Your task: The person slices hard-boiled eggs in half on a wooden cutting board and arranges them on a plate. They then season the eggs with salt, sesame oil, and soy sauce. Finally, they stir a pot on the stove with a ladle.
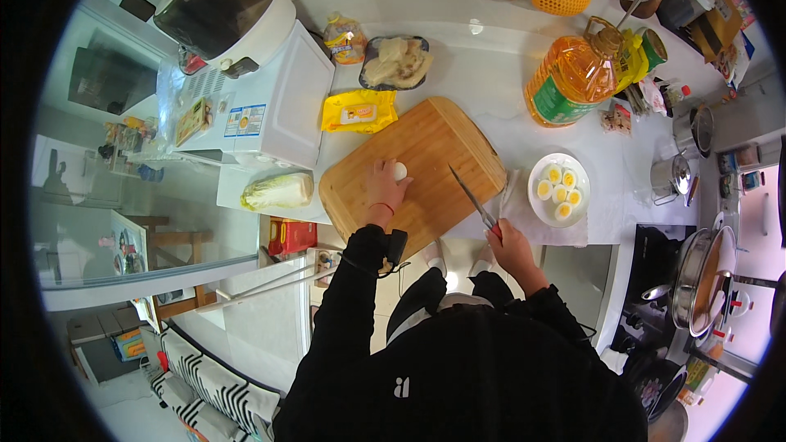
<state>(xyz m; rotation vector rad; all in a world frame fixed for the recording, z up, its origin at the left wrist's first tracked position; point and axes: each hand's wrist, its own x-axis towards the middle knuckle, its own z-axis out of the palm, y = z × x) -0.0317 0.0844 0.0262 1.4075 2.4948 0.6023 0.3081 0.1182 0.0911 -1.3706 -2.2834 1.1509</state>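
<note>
On the wooden cutting board [424,141], my left hand [387,185] has its fingers around a peeled white egg [400,171], whose right side shows between fingers and thumb. My right hand [514,253] grips a kitchen knife [471,196] by its red handle, with the blade pointing up and left over the board's right part. Apart from the egg, the blade touches nothing that I can make out. To the right stands a white plate [540,212] with several halved boiled eggs [559,194], their yellow yolks facing up.
A napa cabbage piece [277,191] lies left of the board, beside a white microwave [276,104]. Behind are a yellow wipes pack [358,112] and a black food tray [397,81]. A large oil bottle [568,83] stands back right. A steel pan [700,282] sits on the stove at right.
</note>
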